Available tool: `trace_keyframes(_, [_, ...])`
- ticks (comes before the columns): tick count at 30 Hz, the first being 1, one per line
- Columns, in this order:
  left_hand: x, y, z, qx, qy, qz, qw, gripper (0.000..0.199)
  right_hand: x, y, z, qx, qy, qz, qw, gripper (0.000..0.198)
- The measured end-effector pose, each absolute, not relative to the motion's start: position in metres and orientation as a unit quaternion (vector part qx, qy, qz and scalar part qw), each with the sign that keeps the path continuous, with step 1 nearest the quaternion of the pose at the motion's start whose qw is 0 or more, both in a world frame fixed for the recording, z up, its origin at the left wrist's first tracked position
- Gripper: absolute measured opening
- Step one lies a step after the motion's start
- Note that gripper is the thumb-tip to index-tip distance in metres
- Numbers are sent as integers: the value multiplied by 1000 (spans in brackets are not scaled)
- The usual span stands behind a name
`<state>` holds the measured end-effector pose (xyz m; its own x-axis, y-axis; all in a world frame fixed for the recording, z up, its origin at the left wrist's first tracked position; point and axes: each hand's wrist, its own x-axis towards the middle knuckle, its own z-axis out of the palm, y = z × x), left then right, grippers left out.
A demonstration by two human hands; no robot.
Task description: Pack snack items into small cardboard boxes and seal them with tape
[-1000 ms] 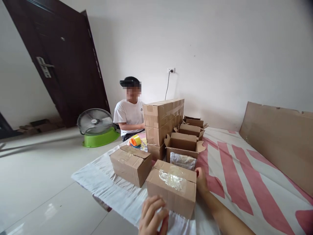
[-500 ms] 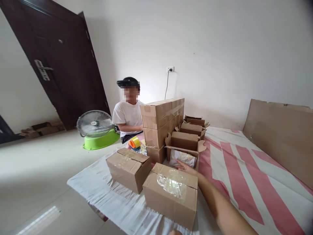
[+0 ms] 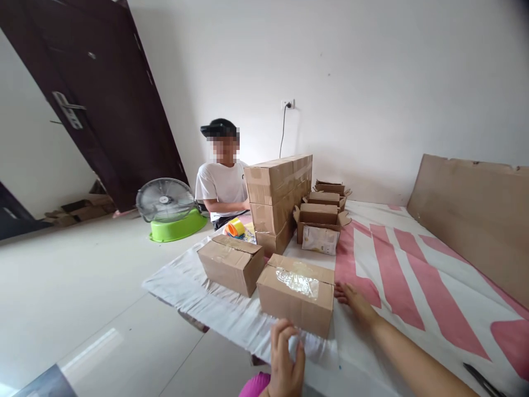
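A taped cardboard box (image 3: 297, 298) sits near the table's front edge, with shiny clear tape across its top. My right hand (image 3: 353, 300) is at that box's right side, fingers stretched out and holding nothing; whether they touch the cardboard I cannot tell. In front of the box, near its lower edge, my left hand (image 3: 286, 353) is raised with loosely bent fingers apart and nothing in them. A second closed box (image 3: 231, 264) stands to the left. Farther back, a white printed packet (image 3: 320, 240) leans upright against the front of an open box (image 3: 318, 218).
Closed boxes form a tall stack (image 3: 273, 204), with more open boxes (image 3: 326, 197) behind to its right. A tape roll (image 3: 235, 227) lies left of the stack, near a seated person (image 3: 223, 184). A dark slim tool (image 3: 481, 380) lies at lower right. A fan (image 3: 165, 201) stands on a green tub (image 3: 177, 225).
My right hand has left the white packet and come back to the near box's right side. My left hand has risen into view in front of that box. The view has shifted slightly.
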<state>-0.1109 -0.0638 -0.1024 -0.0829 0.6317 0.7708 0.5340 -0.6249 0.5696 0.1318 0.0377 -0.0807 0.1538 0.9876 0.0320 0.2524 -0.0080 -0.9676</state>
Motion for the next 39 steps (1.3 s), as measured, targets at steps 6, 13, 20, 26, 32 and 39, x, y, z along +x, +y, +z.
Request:
trace_keyframes(6, [-150,-24,-75,457,547,694,103,40,125,-57,-109,-524,-511,465,498,77])
trace_keyframes(13, [-137,-8,-38,474,531,636,297,47,93,-99,-83,-480,-561,454,499,90])
trace_keyframes(20, [-61,-63,-39,540,502,567,366,47,144,-164,-76,-582,-549,295,523,76])
trace_keyframes(26, [-40,-78,-32,588,462,542,384,43,206,-196,-82,-690,-526,182,462,52])
trace_keyframes(32, [-46,-67,-28,579,442,565,388,30,293,-197,-70,-819,-447,70,353,25])
trace_keyframes(39, [-26,-47,-32,516,461,612,383,15,343,-179,-82,-859,-445,42,250,14])
